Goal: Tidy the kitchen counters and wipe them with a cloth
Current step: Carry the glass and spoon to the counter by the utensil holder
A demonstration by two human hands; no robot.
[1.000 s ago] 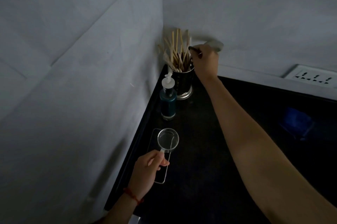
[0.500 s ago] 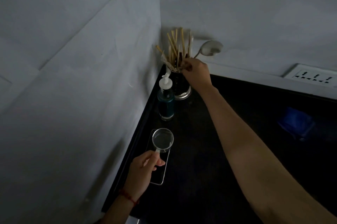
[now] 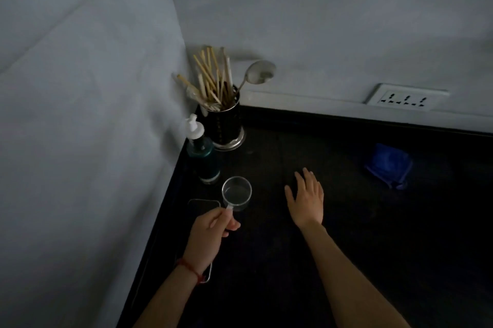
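Now that the spoon (image 3: 260, 72) sits in the utensil holder (image 3: 226, 124), the right hand (image 3: 306, 197) pulls back, fingers spread and empty, while the left hand (image 3: 210, 234) pinches the glass cup (image 3: 237, 193)'s handle; blue cloth (image 3: 388, 165) waits untouched on the counter (image 3: 346, 234).

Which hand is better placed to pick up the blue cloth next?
Right. The right hand is open and empty, on the blue cloth side; the left hand holds the clear cup by its handle.

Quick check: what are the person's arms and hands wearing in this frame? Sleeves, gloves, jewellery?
Both forearms are bare: no sleeves, no gloves in view. The left hand has a thin red thread bracelet around its wrist. The right hand and its wrist carry nothing visible, no watch or rings, though the dim light hides fine detail.
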